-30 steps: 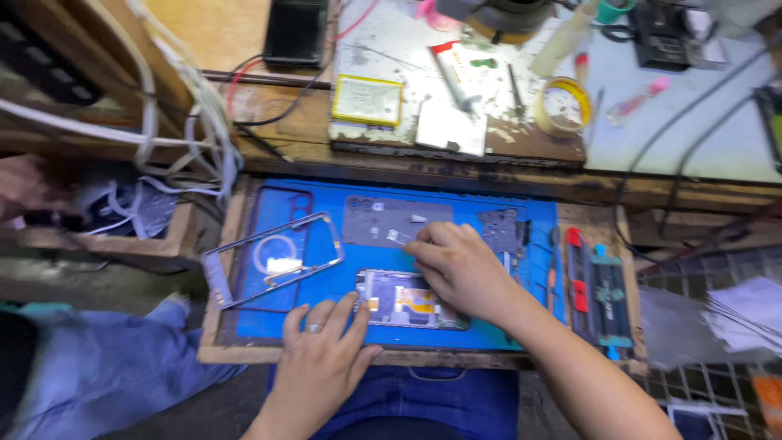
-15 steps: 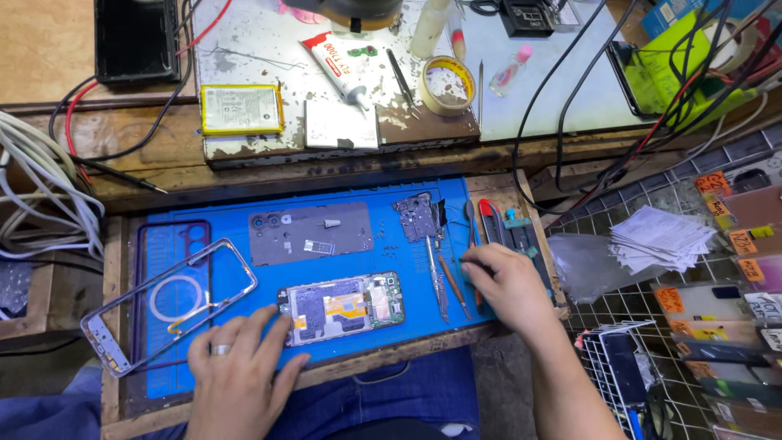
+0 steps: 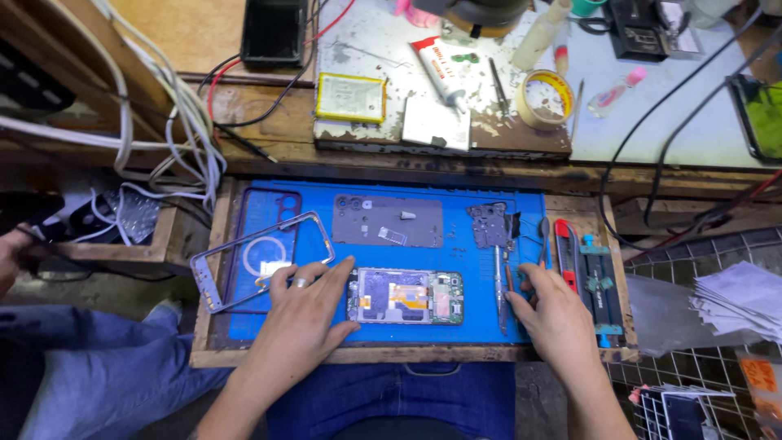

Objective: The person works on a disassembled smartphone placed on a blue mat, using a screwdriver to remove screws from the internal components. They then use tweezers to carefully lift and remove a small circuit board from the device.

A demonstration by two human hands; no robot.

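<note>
Currently the opened phone (image 3: 406, 296) lies flat on the blue mat (image 3: 456, 334), long axis left to right, camera end toward the right. The left hand (image 3: 305, 314) rests flat, fingers spread, steadying the phone's left end without gripping it. The right hand (image 3: 554, 314) is loosely curled over the tools (image 3: 501, 285) beside the phone; whether it has closed on one cannot be told. This reads as tool selection; a firm pick-up likely follows.

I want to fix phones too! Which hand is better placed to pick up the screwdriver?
Probably the right hand: its fingers already touch the slim metal screwdriver lying on the blue rubber mat. The left hand rests flat beside the opened phone with bare circuit boards.
</note>
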